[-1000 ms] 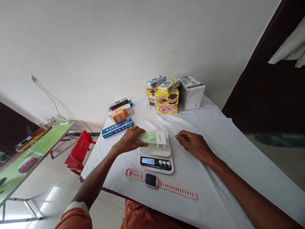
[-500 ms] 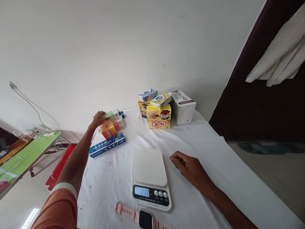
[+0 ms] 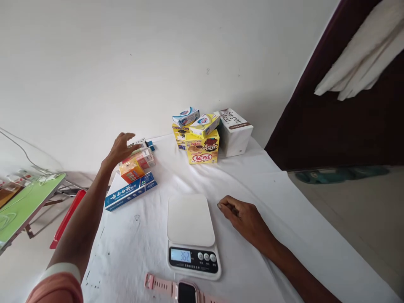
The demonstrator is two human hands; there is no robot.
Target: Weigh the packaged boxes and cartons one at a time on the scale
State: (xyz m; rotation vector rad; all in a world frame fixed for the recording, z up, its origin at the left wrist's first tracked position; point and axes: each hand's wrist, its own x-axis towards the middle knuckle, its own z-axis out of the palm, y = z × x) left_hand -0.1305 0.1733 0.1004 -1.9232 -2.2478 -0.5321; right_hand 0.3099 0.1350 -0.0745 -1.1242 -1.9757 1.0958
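Note:
My left hand point(image 3: 121, 148) reaches out over a row of small boxes at the table's left, its fingers apart. Close to its fingertips is a white box with dark lettering point(image 3: 141, 143), partly hidden. Under and in front of the hand lie a pink-and-white box point(image 3: 146, 159), an orange box point(image 3: 131, 170) and a long blue toothpaste box point(image 3: 131, 191). My right hand point(image 3: 244, 216) rests on the cloth with curled fingers, nothing showing in them. Beside it stands a white kitchen scale point(image 3: 190, 221) with a bare platform; its lit display seems to read 362.
Yellow snack boxes point(image 3: 202, 147) carry two soap boxes point(image 3: 205, 125) by the wall, alongside a white Super Meal box point(image 3: 235, 132). A pink-strapped smartwatch point(image 3: 187, 291) lies before the scale. Left of the table are a red plastic object point(image 3: 67, 219) and a green table point(image 3: 34, 202).
My left hand has opened its fingers and lifted slightly off the green-and-white box. The display has gone from about 217 to 362. The view has shifted; my right hand stays beside the scale.

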